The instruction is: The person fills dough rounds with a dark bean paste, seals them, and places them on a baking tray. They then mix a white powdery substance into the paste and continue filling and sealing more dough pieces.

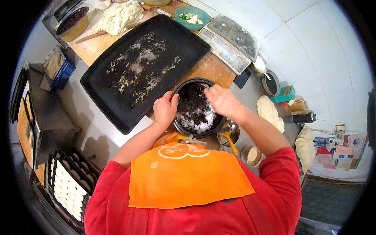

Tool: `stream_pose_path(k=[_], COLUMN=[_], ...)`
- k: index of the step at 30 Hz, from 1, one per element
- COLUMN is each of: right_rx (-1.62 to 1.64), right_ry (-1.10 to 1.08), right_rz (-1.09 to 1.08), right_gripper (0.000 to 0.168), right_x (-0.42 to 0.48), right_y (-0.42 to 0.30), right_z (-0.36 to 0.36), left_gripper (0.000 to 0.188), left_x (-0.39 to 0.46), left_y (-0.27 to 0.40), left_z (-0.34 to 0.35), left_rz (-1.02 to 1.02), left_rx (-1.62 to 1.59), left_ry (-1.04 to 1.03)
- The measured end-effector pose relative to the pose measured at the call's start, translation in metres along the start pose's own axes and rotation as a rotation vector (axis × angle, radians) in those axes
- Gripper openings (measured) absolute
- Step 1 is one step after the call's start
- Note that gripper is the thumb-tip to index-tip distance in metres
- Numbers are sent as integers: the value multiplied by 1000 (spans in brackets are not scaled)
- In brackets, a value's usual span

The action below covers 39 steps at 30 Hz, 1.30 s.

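Observation:
A round dark pan (175, 123) stands in front of me at the table's edge. Dark, shiny contents with white granules or flakes over part of them lie inside. My left hand (165, 107) grips the pan's left rim, thumb up. At the right side of the pan, my right hand (222, 99) is curled with its fingertips over the contents; whether it pinches anything is hidden. Left of the pan lies a large black baking tray (102, 102) with pale, floury smears. A yellow-handled utensil (229, 141) rests in a metal bowl (236, 129) close to my right forearm.
Behind the tray are dough (122, 17), a rolling pin (91, 37), a tub of dark filling (75, 29) and a green bowl (192, 26). A weighing scale (226, 47) and phone (242, 78) stand back right. More dough (268, 113) lies right. Loaded trays (67, 185) stand lower left.

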State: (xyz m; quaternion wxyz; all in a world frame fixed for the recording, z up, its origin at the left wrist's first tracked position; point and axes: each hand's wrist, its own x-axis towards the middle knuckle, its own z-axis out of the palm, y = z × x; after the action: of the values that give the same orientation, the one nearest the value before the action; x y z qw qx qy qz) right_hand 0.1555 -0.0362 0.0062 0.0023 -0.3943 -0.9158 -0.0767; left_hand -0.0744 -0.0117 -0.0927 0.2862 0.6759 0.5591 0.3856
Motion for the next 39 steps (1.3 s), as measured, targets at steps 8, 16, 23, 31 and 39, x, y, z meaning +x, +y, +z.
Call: stream_pose_path(k=[8, 16, 23, 31, 39], right_rx=[159, 153, 407, 597, 430], right_ry=[-30, -87, 161, 461, 253], right_rz=[291, 602, 915, 802, 593], right_gripper=[13, 9, 9, 12, 6], right_x=[-43, -49, -46, 7, 28], right_y=[-33, -35, -79, -102, -109], right_z=[26, 0, 21, -15, 27], left_gripper=[25, 26, 25, 25, 25], left_x=[-7, -3, -3, -2, -1], left_y=[4, 6, 1, 8, 2], left_z=[2, -1, 3, -5, -6], left_rz=[-33, -61, -105, -120, -96], left_rx=[-82, -137, -248, -213, -236], left_ry=[11, -25, -39, -103, -113])
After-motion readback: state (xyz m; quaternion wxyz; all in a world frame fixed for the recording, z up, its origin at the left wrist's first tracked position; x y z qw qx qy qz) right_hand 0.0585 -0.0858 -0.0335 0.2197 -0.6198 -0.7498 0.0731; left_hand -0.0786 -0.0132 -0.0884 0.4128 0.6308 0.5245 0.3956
